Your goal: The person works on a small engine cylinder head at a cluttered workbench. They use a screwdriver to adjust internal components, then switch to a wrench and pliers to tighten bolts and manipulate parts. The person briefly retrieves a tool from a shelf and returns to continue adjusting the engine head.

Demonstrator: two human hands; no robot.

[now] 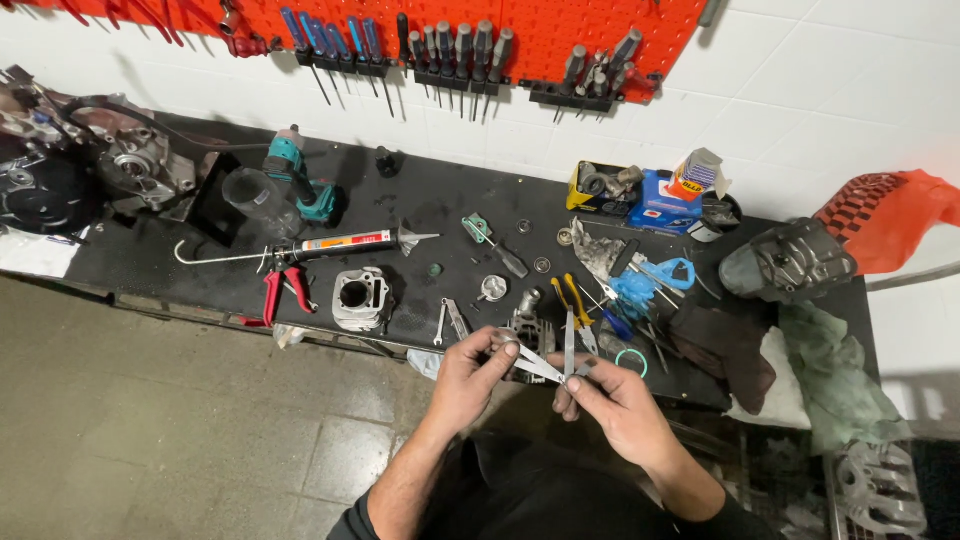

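Across the black tabletop [460,200], from ten to two o'clock, parts and tools lie scattered below the red pegboard [560,30]. At your eleven o'clock stands the finned cylinder [358,298]; directly behind your hands, at twelve, sits a grey engine part [528,325], with yellow-handled pliers [572,300] just beside it. Your left hand [470,375] and right hand [610,400] meet close in front of you, each pinching one end of the fanned thin metal blades [545,367]. Their long axis runs from ten to four o'clock, between both hands, equally near each.
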